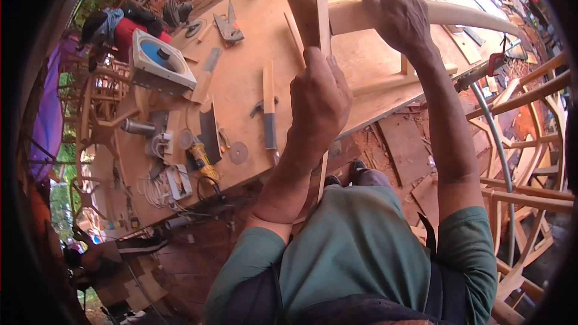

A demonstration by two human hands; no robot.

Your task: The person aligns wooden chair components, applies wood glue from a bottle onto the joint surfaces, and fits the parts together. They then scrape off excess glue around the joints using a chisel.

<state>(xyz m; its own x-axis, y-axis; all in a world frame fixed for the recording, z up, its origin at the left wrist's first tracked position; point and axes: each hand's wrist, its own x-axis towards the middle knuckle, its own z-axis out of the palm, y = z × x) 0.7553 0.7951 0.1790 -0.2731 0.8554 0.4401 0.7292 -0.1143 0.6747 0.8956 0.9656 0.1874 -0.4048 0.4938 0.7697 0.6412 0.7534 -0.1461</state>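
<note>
My left hand (320, 99) is closed around a long thin wooden strip (321, 12), which runs upright through the fist and out below it. The strip lies against the joint of a pale curved wooden frame (475, 15), beside its thick curved upright. Over the frame's crosswise member, my right hand (402, 21) is wrapped with its fingers bent, gripping the wood. The frame rests on the wooden worktable (253, 0). Parts of the strip are hidden behind my left hand and forearm.
On the table's left lie a yellow angle grinder (203, 161), a hammer (257, 107), a handsaw (209, 135) and a white box with a blue disc (158, 54). A red clamp (495, 63) grips the right edge. Wooden frames (530, 198) stand at right. Another person (129, 27) is at left.
</note>
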